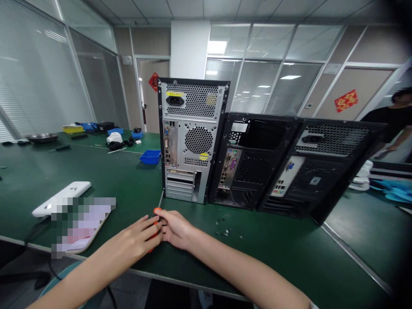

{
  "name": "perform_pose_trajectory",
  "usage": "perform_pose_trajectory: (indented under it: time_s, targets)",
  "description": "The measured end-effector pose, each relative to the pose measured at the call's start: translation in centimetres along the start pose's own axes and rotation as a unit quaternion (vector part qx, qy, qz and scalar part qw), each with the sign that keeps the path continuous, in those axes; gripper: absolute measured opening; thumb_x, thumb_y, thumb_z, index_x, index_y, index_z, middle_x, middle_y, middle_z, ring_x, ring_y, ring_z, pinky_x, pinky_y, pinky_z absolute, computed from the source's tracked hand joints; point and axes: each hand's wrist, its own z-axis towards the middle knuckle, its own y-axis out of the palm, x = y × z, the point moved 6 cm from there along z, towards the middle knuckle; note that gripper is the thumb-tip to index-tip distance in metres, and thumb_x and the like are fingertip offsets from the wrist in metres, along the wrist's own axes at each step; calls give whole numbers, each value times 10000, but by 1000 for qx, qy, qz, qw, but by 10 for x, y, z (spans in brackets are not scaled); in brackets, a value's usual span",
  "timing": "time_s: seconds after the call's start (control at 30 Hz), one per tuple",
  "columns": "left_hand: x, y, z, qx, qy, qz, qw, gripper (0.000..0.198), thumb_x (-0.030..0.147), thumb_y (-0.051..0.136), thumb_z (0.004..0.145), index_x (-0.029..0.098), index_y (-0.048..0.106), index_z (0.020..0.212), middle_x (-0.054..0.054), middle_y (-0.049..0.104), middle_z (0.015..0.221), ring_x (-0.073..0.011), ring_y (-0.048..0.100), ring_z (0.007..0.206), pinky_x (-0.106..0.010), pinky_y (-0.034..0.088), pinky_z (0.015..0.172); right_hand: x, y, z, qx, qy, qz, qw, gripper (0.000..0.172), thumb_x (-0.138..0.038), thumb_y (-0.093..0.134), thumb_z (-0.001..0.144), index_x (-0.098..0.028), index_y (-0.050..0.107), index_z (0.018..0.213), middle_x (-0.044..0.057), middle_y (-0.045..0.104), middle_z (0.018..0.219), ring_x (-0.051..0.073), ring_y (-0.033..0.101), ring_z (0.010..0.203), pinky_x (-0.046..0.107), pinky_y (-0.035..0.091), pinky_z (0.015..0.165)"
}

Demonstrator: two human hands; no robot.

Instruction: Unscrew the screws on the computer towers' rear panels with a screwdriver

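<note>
An orange-handled screwdriver [157,210] stands tilted, its shaft running up to the lower left corner of a computer case [180,189] with a silver back panel. The tip meets a screw at that corner, though the exact contact is too small to make out. My right hand [176,228] grips the upper part of the handle between thumb and fingers. My left hand [133,238] has its fingers curled against the handle lower down. Several loose screws [226,232] lie on the green table [257,249], right of my hands.
Two black computer cases [254,171] [309,184] stand right of the silver-backed one. At left lie a white power bank [62,198] and a phone-like item [96,229], partly blurred. A blue tray [150,157] sits behind. A person [391,116] stands at far right.
</note>
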Motion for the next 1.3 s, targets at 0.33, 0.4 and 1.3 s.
perform_pose_trajectory:
  time_s: [0.33, 0.4, 1.3]
  targets:
    - [3, -7, 9, -27, -2, -26, 999, 392, 22, 505, 818, 269, 649, 1086, -5, 707, 1101, -163, 575, 1188, -348, 363, 1109, 3, -2, 6, 19, -20, -7, 1000, 345, -405, 762, 654, -160, 519, 671, -82, 496, 493, 65, 480, 428, 245, 437, 498]
    - [4, -8, 10, -37, 15, -5, 999, 349, 40, 531, 817, 249, 659, 1066, -9, 706, 1104, -182, 583, 1175, -352, 384, 1092, 4, -2, 8, 12, -18, -5, 1000, 373, -423, 779, 629, -159, 520, 670, -79, 504, 493, 72, 493, 427, 255, 444, 505]
    - [2, 2, -42, 238, -325, -15, 915, 342, 259, 400, 926, 149, 524, 1225, -101, 678, 1092, -179, 678, 974, -276, 538, 897, -1, 0, 11, -17, -26, 7, 999, 388, -402, 809, 612, -111, 592, 750, 6, 644, 593, 118, 612, 496, 277, 488, 605]
